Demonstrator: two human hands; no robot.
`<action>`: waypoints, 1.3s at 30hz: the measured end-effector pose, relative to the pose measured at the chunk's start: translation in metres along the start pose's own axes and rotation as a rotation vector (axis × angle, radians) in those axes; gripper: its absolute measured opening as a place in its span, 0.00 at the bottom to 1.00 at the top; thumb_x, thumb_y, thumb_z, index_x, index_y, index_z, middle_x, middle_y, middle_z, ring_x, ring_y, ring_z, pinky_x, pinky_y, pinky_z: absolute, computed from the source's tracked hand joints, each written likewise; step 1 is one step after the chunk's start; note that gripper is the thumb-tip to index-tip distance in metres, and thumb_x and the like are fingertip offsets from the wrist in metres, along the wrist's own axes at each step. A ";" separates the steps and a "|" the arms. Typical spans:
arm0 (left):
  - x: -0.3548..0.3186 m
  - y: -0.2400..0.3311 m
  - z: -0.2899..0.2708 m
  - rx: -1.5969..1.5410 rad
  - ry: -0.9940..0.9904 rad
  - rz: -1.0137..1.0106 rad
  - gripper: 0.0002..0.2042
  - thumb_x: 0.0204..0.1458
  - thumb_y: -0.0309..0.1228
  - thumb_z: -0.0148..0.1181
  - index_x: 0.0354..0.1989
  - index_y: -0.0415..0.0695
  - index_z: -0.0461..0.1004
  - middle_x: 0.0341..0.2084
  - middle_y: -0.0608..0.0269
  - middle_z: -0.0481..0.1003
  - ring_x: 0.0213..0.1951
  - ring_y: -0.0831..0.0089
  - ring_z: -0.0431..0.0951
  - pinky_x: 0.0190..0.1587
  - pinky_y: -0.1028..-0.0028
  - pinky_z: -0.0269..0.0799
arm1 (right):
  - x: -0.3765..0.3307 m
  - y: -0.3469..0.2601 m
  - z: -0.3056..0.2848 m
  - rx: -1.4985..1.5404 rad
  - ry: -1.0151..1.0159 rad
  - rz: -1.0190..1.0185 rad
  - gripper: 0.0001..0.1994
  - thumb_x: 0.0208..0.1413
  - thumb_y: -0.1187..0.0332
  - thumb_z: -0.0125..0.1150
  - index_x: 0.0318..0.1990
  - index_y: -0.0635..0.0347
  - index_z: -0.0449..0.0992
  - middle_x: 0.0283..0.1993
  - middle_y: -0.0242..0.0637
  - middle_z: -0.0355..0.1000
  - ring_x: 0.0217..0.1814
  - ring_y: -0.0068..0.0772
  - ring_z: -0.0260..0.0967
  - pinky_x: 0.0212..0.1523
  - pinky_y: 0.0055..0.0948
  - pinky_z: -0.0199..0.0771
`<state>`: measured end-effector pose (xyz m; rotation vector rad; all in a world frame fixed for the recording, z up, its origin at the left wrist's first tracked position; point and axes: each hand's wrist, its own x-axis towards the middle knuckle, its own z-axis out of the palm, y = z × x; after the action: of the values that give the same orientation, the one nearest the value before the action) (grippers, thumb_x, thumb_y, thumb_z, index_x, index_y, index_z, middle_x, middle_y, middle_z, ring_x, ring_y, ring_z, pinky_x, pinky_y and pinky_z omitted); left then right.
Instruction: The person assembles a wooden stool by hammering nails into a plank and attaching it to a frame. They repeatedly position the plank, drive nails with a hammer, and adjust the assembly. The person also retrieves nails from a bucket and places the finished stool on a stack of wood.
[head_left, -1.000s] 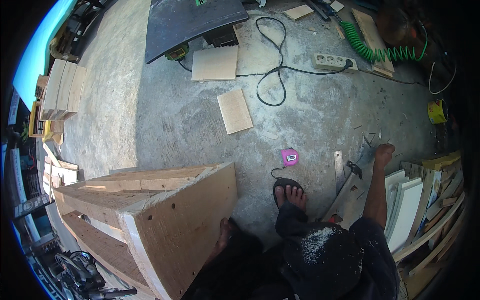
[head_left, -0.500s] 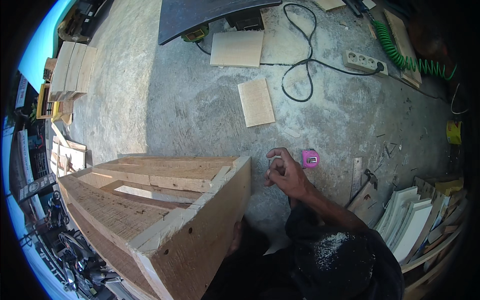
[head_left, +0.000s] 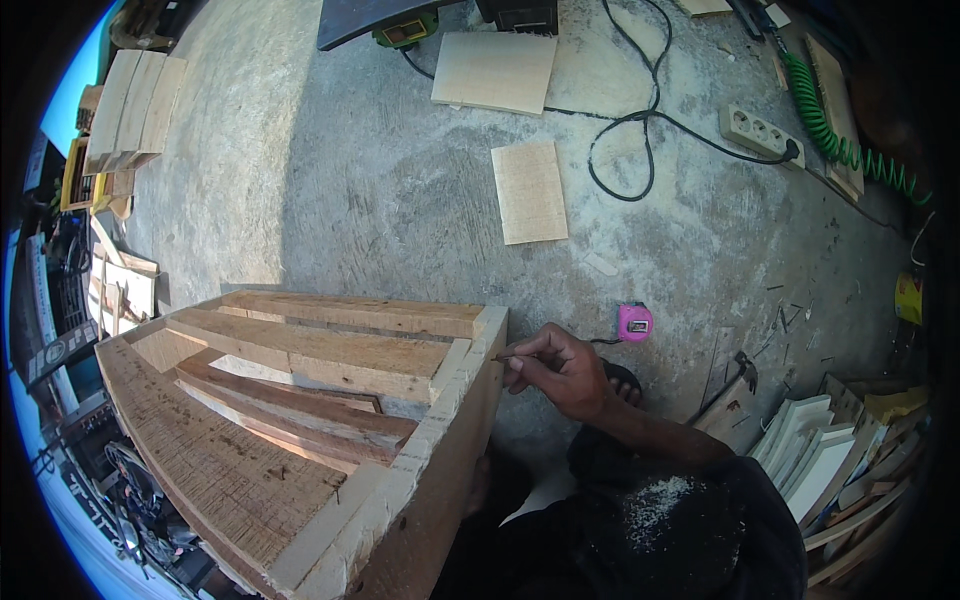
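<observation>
Right hand pinches a thin dark piece at the wooden frame

At the left rim, bending and shade make the motorbikes hard to read; above them stands a stack of pale blocks. The frame rests on the near left part of the floor, its slats partly covering one another, its near end cut off below. A dark-topped machine is cropped at the top.

At the frame's far right corner, thumb and fingers close on the thin dark piece, nail-like but too small to identify; whether its tip touches the end board cannot be told. The left hand is out of view, so its state cannot be told.

The right hand and forearm partly hide a foot; near it lies a pink tape measure. Farther right are a hammer, its handle indistinct, white boards, and a yellow can fading into the dark rim.
</observation>
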<state>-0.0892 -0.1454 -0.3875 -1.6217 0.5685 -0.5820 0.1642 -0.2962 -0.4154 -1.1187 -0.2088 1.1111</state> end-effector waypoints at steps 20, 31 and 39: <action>0.052 -0.035 0.005 -1.553 -0.510 -1.109 0.24 0.45 0.40 0.69 0.50 0.40 0.76 0.38 0.57 0.78 0.35 0.57 0.78 0.43 0.57 0.71 | 0.007 -0.019 0.002 -0.922 -0.033 -0.530 0.09 0.57 0.77 0.63 0.45 0.67 0.78 0.34 0.51 0.80 0.32 0.50 0.80 0.30 0.40 0.81; 0.055 -0.045 0.015 -1.748 -0.525 -1.160 0.26 0.42 0.37 0.70 0.50 0.37 0.75 0.35 0.60 0.78 0.31 0.61 0.78 0.40 0.60 0.69 | 0.015 -0.056 0.014 -0.815 -0.148 0.103 0.09 0.66 0.69 0.55 0.48 0.63 0.78 0.33 0.52 0.78 0.34 0.51 0.80 0.35 0.45 0.76; 0.050 -0.040 0.009 -1.666 -0.474 -1.101 0.22 0.45 0.38 0.68 0.48 0.40 0.76 0.34 0.58 0.78 0.30 0.59 0.78 0.36 0.58 0.69 | 0.020 -0.052 0.007 -0.727 -0.199 0.171 0.13 0.68 0.62 0.56 0.51 0.60 0.79 0.34 0.51 0.78 0.35 0.50 0.79 0.39 0.42 0.76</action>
<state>-0.0438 -0.1671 -0.3467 -3.5605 -0.5276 -0.3840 0.2012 -0.2761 -0.3777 -1.6864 -0.7258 1.3429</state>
